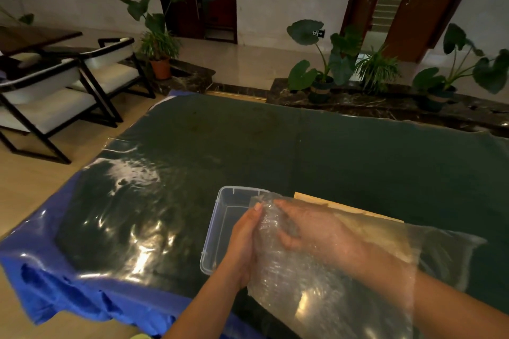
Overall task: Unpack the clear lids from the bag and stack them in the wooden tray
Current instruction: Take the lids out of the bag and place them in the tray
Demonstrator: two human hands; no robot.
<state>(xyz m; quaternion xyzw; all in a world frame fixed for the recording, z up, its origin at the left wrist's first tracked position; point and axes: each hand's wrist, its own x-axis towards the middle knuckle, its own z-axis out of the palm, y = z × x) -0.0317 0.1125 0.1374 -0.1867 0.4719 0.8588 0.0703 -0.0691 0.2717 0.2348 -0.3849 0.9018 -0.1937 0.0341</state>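
Observation:
A clear bubble-wrap bag [325, 281] is held up over the near part of the table. My left hand [245, 242] grips its left edge near the opening. My right hand [311, 226] is inside the bag, seen blurred through the plastic, fingers curled; what it holds cannot be made out. A clear plastic lid or shallow box [223, 217] lies on the table just left of my hands, partly hidden by them. The wooden tray [344, 208] shows only as a pale strip behind the bag.
The table wears a dark green cloth under glossy clear film [248, 146], with blue cloth [55, 270] hanging over the left and near edges. Chairs [68, 85] stand to the left, potted plants [325, 69] behind the table.

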